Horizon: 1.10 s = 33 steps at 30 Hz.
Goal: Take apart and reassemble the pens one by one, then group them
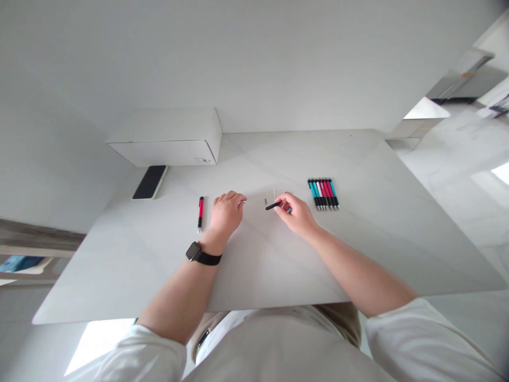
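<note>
The label (203, 160) on white box (163, 152) is too small to read. Left hand (227, 212) pinches one silver piece (244, 201); apart, right hand (296, 213) grips one pen barrel (271, 207) near one spring (265, 201).

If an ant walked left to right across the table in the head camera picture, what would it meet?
Phone, red-and-black pen, left hand, small grey piece, right hand, row of pens.

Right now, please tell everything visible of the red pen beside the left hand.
The red pen looks whole and lies on the white table, left of the left hand. Its barrel is red, seemingly plastic, with a black clip and upper end, black grip, and silver tip pointing to the near edge. Only the table touches it.
</note>
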Each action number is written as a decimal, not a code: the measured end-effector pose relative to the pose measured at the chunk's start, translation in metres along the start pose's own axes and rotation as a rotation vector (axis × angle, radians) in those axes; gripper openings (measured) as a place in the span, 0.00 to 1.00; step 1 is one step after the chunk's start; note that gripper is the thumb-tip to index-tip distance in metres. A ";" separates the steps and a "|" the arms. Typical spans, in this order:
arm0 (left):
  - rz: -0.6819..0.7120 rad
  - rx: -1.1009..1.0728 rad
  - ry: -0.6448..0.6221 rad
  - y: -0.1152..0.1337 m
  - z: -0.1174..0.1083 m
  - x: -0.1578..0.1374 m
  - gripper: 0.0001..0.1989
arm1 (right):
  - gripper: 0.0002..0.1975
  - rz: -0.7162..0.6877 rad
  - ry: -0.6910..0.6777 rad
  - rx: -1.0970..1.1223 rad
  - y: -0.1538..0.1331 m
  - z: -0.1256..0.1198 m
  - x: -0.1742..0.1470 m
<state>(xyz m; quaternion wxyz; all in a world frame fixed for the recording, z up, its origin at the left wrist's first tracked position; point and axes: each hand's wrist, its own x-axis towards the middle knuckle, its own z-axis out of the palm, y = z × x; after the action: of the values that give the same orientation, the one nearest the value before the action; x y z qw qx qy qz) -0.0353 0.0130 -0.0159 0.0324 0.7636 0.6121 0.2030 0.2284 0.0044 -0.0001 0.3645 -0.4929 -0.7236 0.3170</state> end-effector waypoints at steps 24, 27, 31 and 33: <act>-0.010 -0.049 0.020 0.000 0.014 0.005 0.20 | 0.11 0.004 -0.120 0.025 0.002 0.004 -0.001; -0.023 -0.072 0.045 -0.002 0.010 0.004 0.25 | 0.11 -0.005 -0.146 0.027 -0.002 0.000 0.000; -0.039 -0.108 0.096 -0.005 0.006 0.004 0.25 | 0.10 -0.018 -0.183 0.009 -0.014 -0.010 0.007; -0.046 -0.121 0.103 -0.008 0.006 0.004 0.24 | 0.10 -0.023 -0.189 -0.023 -0.021 -0.014 0.015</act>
<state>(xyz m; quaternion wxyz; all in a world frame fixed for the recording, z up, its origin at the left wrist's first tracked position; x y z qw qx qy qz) -0.0404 0.0204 -0.0223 0.0515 0.7346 0.6170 0.2776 0.2264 0.0130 0.0277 0.2925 -0.4566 -0.7640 0.3496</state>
